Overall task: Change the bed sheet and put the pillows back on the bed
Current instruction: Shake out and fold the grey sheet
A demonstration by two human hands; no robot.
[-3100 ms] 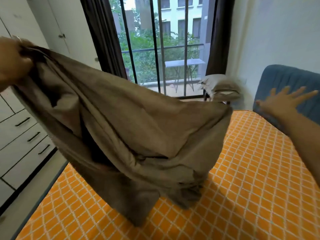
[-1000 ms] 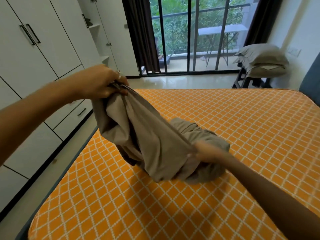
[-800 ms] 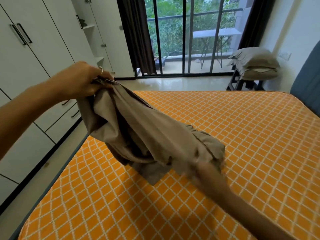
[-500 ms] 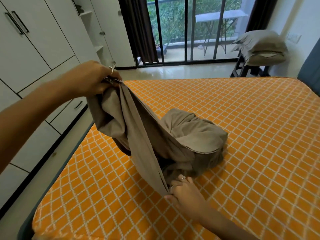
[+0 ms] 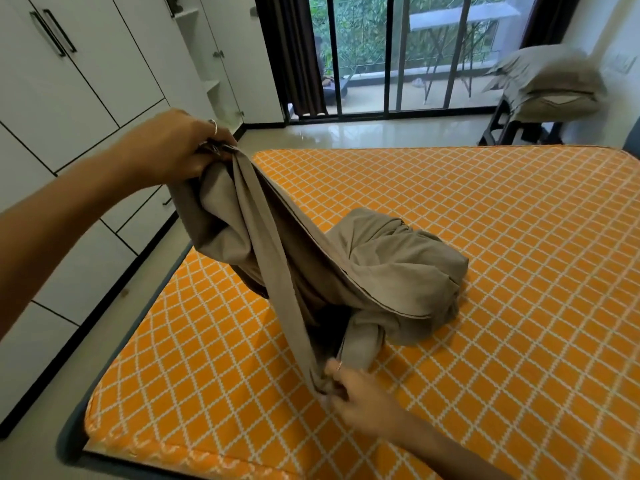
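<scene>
- Sheet (image 5: 363,271), taupe, bunched mid-mattress (image 5: 485,306); one edge strung taut between my hands.
- Right hand (image 5: 349,393), near: fingers pinch the low end of that edge. Risk: thin pinch slips if I tug.
- Left hand (image 5: 173,150), raised left: fist clamps a gathered wad. Risk: wrong corner, sheet stays twisted.
- Since half a second ago: heap settled wider.
- Pillows (image 5: 547,81) far right, off the bed.

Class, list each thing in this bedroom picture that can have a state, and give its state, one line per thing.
Bed sheet: bunched, partly lifted, rest heaped on the mattress.
Mattress: bare, orange diamond pattern showing.
Left hand: grips one end of the sheet, raised.
Right hand: pinches the sheet edge low, near the mattress.
Pillows: stacked off the bed, on a stand by the window.
Wardrobe doors: closed.
Curtain: drawn aside.
</scene>
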